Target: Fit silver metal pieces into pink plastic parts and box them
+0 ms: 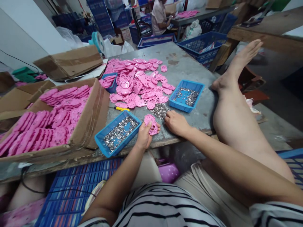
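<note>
The left hand [144,135] grasped a pink piece [151,121], its thumb lying over the near face and its fingertips showing past the right edge. The piece was tilted up toward the head camera, above the near edge of the table [195,71]. Just to its right, apart from it, was the right hand [175,123], its fingers curled down at the right edge of a heap of small metal parts [159,111]; whether they pinched any part could not be told. The heap lay just beyond the held piece, between it and the large pink pile [136,83].

Beside the left hand, on its left, stood a blue tray [101,147] of metal parts, with a yellow-handled tool [122,108] lying behind it. A second blue tray [181,106], also with metal parts, stood beyond the right hand and to its right. A small blue bin [114,85] holding pink pieces stood at the pile's left side. Farther left was a cardboard box [99,110] packed with rows of pink pieces. Well beyond the table, a co-worker [158,17] sat at another bench.
</note>
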Action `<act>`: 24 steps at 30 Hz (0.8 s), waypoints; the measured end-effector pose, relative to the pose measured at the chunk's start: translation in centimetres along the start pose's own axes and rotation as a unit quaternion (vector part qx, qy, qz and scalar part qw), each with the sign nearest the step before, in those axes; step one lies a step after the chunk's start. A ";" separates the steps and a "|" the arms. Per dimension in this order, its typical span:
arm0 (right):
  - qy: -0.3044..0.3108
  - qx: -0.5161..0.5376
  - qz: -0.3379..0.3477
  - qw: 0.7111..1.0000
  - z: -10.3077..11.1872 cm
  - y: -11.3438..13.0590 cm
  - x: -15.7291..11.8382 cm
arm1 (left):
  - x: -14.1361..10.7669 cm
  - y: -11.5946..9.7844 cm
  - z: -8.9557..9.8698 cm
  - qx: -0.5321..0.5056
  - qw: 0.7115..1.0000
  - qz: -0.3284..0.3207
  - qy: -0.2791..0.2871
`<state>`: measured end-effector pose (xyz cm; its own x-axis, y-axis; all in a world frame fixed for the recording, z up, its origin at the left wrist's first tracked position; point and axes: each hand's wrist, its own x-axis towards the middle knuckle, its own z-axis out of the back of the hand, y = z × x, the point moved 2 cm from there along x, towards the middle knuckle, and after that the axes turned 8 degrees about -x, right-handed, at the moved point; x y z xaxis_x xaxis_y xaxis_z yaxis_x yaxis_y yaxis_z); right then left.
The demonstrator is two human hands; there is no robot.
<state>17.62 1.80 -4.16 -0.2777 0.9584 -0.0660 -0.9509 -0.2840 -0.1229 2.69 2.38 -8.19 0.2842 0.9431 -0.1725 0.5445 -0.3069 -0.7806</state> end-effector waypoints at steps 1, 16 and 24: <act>-0.001 -0.001 -0.002 1.000 -0.1 0.1 0.1 | 0.0 0.0 0.0 0.000 1.000 0.001 -0.001; -0.142 0.683 -0.097 0.709 1.0 -0.3 -0.8 | -2.0 -0.7 -4.1 -0.094 0.992 0.075 -0.045; -0.119 0.738 -0.101 0.656 1.9 0.4 -1.4 | -2.5 -2.1 -5.5 -0.137 0.982 0.118 -0.054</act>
<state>17.35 0.35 -2.24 0.0285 0.9994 -0.0176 -0.0183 0.0181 0.9997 5.15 -0.05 -2.80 0.3498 0.8455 -0.4034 0.6707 -0.5266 -0.5224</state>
